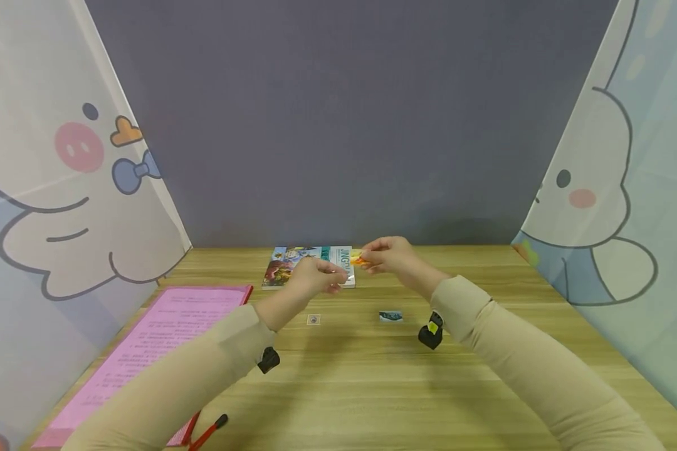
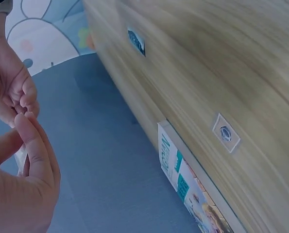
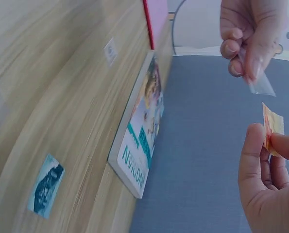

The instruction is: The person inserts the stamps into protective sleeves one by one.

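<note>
Orange-and-yellow slip (image 3: 273, 128) is up in the air, pinched between the right hand's (image 1: 392, 255) thumb and fingers. Near it, the left hand's (image 1: 316, 279) thumb and fingers clasp clear plastic (image 3: 263, 86). Below, on the wooden table (image 1: 344, 388), I see a small pale square (image 1: 313, 319) and a blue-green picture (image 1: 391, 316), a book (image 1: 293, 270) beyond them.

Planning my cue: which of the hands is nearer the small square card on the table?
Left. In the head view, the left hand shows just above the card; the right hand shows farther off, up and rightward.
</note>
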A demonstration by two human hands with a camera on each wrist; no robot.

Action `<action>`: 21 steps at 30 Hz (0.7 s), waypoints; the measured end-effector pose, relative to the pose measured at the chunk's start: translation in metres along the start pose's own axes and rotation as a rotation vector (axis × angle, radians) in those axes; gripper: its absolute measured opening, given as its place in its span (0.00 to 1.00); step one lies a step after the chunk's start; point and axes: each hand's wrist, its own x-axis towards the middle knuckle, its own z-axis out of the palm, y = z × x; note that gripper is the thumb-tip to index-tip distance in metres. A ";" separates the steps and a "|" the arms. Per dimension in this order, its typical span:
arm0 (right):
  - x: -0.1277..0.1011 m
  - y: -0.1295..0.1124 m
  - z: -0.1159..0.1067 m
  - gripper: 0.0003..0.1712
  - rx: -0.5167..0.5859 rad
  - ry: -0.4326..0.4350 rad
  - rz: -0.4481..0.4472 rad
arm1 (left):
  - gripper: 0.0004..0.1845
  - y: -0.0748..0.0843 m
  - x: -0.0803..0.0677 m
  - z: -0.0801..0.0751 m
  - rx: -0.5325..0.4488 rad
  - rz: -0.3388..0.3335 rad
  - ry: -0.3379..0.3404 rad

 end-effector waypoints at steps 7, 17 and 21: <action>-0.005 -0.004 -0.004 0.17 0.050 -0.034 0.009 | 0.10 0.007 0.001 -0.005 -0.017 -0.007 -0.022; -0.010 -0.008 -0.004 0.17 0.067 -0.024 0.006 | 0.12 0.008 0.008 -0.009 -0.045 -0.012 -0.002; -0.010 -0.008 -0.003 0.16 0.066 -0.022 0.012 | 0.11 0.009 0.008 -0.008 -0.053 -0.028 0.002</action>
